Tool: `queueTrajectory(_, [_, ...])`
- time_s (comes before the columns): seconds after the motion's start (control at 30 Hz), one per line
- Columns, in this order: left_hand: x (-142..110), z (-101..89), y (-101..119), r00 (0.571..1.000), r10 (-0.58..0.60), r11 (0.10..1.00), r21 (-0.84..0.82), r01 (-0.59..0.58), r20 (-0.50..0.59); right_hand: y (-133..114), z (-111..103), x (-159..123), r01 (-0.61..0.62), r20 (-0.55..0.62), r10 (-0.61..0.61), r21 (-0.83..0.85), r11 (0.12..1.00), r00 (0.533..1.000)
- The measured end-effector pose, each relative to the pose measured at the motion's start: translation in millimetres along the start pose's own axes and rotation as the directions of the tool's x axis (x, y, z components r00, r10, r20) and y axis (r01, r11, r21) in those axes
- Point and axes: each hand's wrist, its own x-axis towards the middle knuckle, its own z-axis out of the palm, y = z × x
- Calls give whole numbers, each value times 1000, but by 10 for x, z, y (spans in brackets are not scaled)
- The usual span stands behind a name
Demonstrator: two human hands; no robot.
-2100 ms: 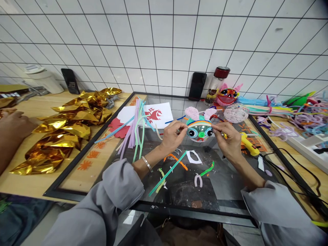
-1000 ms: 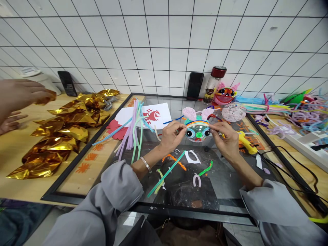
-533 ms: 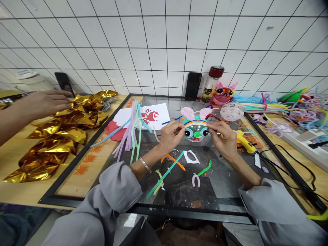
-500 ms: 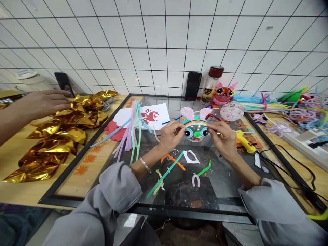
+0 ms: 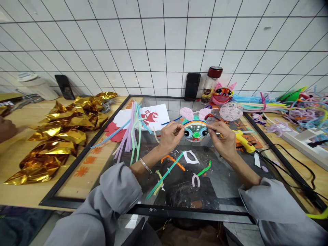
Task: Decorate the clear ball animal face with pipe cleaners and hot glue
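Observation:
In the head view, a round clear animal-face craft (image 5: 196, 132) has pink fuzzy ears, large blue-ringed eyes and a green nose. Coloured pipe cleaners arch across its brow. My left hand (image 5: 171, 137) pinches its left edge, and my right hand (image 5: 223, 138) pinches the opposite side at brow height; the exact bits under the fingertips are too small to tell. Below the hands lie a white paper cut-out (image 5: 191, 157), a teal pipe cleaner (image 5: 165, 175), an orange piece (image 5: 173, 161) and a green piece (image 5: 205, 168). A yellow glue gun (image 5: 244, 141) rests beyond my right wrist.
Gold foil (image 5: 58, 136) covers the left table, with another person's hand (image 5: 6, 130) at the edge. Pipe cleaners (image 5: 130, 131) lie over printed paper (image 5: 153, 116). A phone (image 5: 192, 86), glass bottle (image 5: 210, 85), pink-eared craft (image 5: 222, 94) and power strip (image 5: 304, 143) stand around; black cables trail right.
The other person's hand has drawn back from the gold foil toward the left edge. My two hands and the animal-face craft stay almost where they were.

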Motion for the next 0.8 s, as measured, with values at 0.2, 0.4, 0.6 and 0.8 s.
queueTrajectory(0.2, [-20,-23,3,1000,-10,999,-36,11,29,-18,18,-19,-32,3,32,16,999,999])
queueTrajectory(0.4, [-13,-44,23,1000,14,1000,-20,-14,22,-34,42,-35,-30,-18,30,28,999,999])
queueTrajectory(0.6, [-13,-33,23,1000,27,999,-23,-27,8,-27,28,-36,-32,-15,33,33,999,999])
queueTrajectory(0.8, [-18,-11,5,1000,20,999,-46,-21,-11,-17,9,-32,-29,-15,29,7,1000,999])
